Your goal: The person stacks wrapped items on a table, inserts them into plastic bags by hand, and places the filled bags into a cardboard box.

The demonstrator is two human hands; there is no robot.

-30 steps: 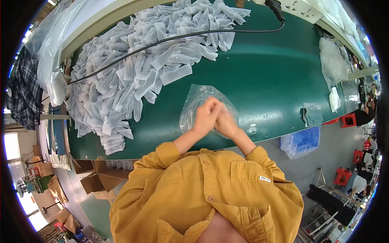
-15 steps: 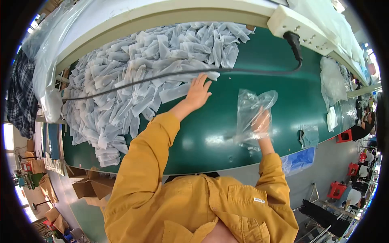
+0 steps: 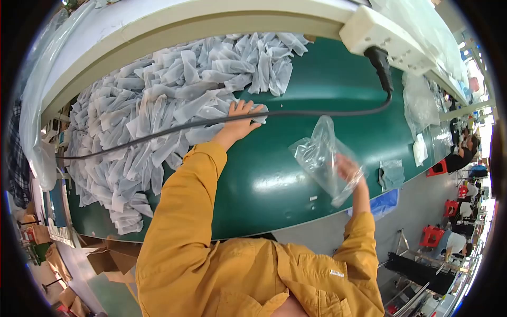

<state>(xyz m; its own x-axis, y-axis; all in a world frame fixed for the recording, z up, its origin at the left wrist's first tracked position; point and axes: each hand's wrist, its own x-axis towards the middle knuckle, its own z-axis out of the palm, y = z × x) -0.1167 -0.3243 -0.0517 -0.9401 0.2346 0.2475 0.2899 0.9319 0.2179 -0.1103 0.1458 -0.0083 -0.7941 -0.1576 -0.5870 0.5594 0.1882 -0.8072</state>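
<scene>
My left hand [image 3: 240,124] lies with its fingers stretched out on whitish, translucent packets at the right edge of a large pile [image 3: 153,113]. A black cable passes over the back of this hand. On the right, my right hand [image 3: 348,168] has hold of a clear plastic bag [image 3: 319,153], crumpled and raised off the green tabletop [image 3: 274,206]. Its fingers show through the film. Whether they are inside the bag or behind it, I cannot tell.
A power strip [image 3: 388,39] on the shelf frame feeds the black cable [image 3: 317,112] strung across the table. A small grey-green packet [image 3: 391,175] and hanging plastic bags [image 3: 421,103] are at the right. A cardboard box [image 3: 113,259] stands below left. Other people sit far right.
The view has turned slightly. The clear bag has swung and narrowed as my right hand moved, uncovering a small white piece on the tabletop. My left hand stays at the pile's edge.
</scene>
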